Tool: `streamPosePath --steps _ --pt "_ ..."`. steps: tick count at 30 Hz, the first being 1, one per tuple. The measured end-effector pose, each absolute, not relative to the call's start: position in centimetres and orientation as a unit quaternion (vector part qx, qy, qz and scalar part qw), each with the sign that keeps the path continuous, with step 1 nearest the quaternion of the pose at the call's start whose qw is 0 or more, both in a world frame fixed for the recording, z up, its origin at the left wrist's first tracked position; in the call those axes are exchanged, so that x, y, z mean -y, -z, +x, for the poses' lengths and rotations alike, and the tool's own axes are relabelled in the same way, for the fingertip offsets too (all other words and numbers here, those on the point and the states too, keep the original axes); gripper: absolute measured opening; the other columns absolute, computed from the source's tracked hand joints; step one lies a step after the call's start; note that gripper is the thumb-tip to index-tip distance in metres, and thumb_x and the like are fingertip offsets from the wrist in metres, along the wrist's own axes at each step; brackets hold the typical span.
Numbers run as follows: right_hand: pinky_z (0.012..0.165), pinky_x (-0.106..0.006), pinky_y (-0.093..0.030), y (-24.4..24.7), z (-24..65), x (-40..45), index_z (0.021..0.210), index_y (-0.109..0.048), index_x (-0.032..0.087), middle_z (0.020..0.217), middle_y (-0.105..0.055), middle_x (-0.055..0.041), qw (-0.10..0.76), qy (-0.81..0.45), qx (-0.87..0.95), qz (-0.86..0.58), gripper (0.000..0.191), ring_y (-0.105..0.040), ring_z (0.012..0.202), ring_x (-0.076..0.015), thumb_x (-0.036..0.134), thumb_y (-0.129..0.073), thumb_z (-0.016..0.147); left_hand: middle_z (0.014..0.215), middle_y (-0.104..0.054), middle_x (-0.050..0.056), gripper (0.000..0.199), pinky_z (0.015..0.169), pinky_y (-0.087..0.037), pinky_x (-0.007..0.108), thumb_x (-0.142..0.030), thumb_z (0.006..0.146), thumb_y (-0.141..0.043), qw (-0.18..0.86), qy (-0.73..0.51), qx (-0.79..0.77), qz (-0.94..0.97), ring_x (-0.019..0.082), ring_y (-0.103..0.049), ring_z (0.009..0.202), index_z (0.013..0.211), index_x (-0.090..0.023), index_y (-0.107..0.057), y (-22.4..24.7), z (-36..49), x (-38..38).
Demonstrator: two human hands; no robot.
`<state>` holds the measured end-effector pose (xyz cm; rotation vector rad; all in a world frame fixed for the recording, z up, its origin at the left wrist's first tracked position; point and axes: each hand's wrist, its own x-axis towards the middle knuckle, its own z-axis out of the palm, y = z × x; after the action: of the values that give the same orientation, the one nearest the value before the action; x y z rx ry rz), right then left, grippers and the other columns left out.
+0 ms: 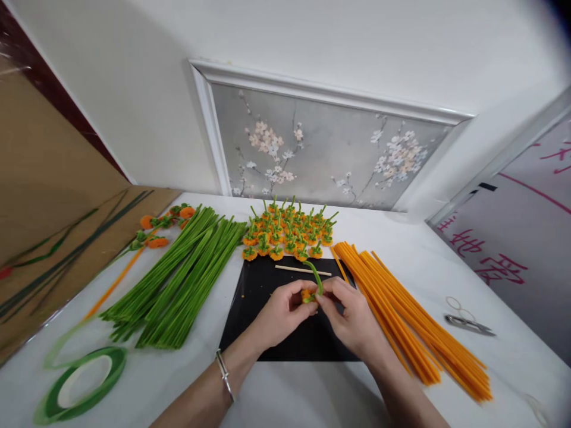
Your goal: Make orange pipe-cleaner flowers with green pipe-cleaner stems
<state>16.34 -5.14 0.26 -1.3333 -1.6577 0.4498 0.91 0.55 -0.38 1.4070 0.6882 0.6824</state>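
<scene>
Above a black mat [241, 333], my left hand [281, 312] pinches a small orange pipe-cleaner flower [306, 295] between thumb and fingers. My right hand [352, 315] is closed on a green pipe cleaner [317, 274] at that flower, and its free end curves up and to the left. The fingers partly hide where the green and orange pieces meet. Just beyond the hands, a thin wooden stick [301, 270] lies across the mat. Several finished-looking orange flowers [276, 252] with short upright green stems stand grouped behind the mat.
Green pipe cleaners [178, 285] lie piled at left, orange ones [410, 321] at right. A roll of green tape [116, 362] sits front left, near loose orange blooms [157, 242] on stems. Scissors [468, 324] rest far right. A wall with a framed floral panel [321, 142] bounds the back.
</scene>
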Motion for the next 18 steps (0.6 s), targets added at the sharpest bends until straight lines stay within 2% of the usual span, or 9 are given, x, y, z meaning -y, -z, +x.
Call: streamPosePath --steps 4,7,12,14,18 --pt "0.059 -0.026 -0.045 -0.19 16.02 5.23 0.078 -0.057 0.02 0.08 -0.058 -0.0038 0.475 -0.227 0.659 -0.537 0.012 -0.053 0.068 -0.0144 0.023 -0.052 0.089 0.089 -0.071 0.007 0.017 0.08 -0.05 0.031 -0.02 0.076 -0.066 0.638 -0.331 -0.334 0.61 0.019 -0.064 0.084 0.091 -0.012 -0.071 0.26 1.06 -0.53" --pt "0.061 -0.026 -0.047 -0.08 16.01 5.06 0.078 -0.058 0.02 0.081 -0.057 -0.0039 0.506 -0.277 0.631 -0.519 0.014 -0.055 0.071 -0.0148 0.028 -0.054 0.088 0.087 -0.072 0.007 0.015 0.081 -0.049 0.03 -0.023 0.075 -0.069 0.667 -0.338 -0.326 0.579 0.019 -0.064 0.084 0.085 -0.013 -0.073 0.23 1.01 -0.6" --pt "0.059 -0.025 -0.052 0.16 16.06 4.87 0.082 -0.056 0.02 0.082 -0.057 -0.0032 0.527 -0.365 0.583 -0.5 0.016 -0.057 0.069 -0.0138 0.035 -0.056 0.087 0.08 -0.069 0.005 0.019 0.069 -0.046 0.026 -0.03 0.079 -0.066 0.679 -0.326 -0.325 0.571 0.015 -0.059 0.071 0.077 -0.012 -0.072 0.27 0.8 -0.83" --pt "0.059 -0.026 -0.052 0.25 16.06 5.01 0.091 -0.054 0.021 0.082 -0.057 -0.0025 0.532 -0.326 0.578 -0.526 0.014 -0.058 0.069 -0.0143 0.034 -0.056 0.087 0.071 -0.066 0.003 0.021 0.065 -0.044 0.025 -0.029 0.08 -0.065 0.63 -0.325 -0.341 0.617 0.014 -0.056 0.066 0.067 -0.012 -0.068 0.22 0.74 -0.87" --pt "0.079 -0.036 -0.049 0.06 16.16 5.39 0.113 -0.056 0.023 0.106 -0.058 -0.0089 0.47 -0.108 0.667 -0.568 0.027 -0.057 0.097 -0.022 0.026 -0.057 0.086 0.069 -0.064 0.002 0.024 0.064 -0.041 0.024 -0.022 0.083 -0.058 0.498 -0.307 -0.336 0.738 0.014 -0.055 0.065 0.062 -0.014 -0.063 0.24 0.76 -0.65"
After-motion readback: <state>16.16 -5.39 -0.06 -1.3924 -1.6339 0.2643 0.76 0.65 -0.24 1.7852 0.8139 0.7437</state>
